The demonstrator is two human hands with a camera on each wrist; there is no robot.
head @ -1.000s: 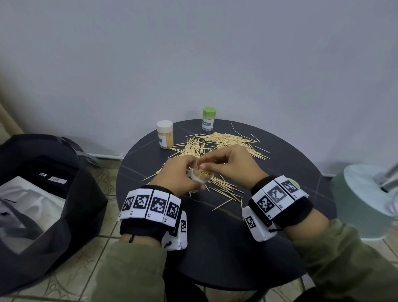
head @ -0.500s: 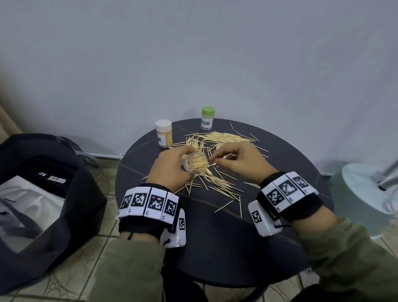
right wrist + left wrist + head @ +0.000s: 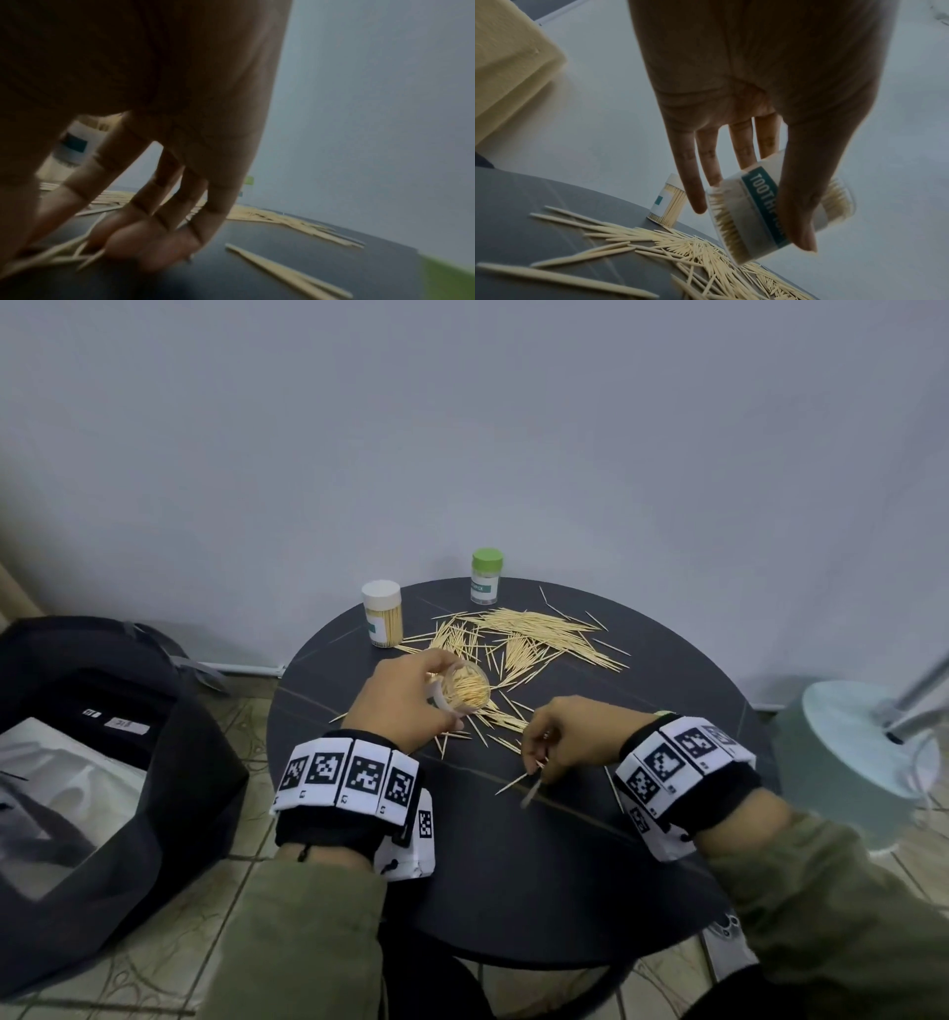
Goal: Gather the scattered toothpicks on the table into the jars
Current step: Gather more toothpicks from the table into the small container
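On the round, dark, matte bench [image 3: 513, 855] the left hand [image 3: 405, 706] grips a clear plastic jar [image 3: 462, 693] tilted on its side, thumb and fingers curled round its white-and-teal label, pale wooden sticks packed inside. The right hand [image 3: 570, 737] bends low at the near edge of the spill, fingers pinching a few thin toothpicks [image 3: 534, 775] against the bench. The loose pile [image 3: 529, 644] of pointed slivers fans out across the far half. A white-capped jar [image 3: 382, 613], full, stands upright left of the pile; a green-capped jar [image 3: 486, 577] stands behind it.
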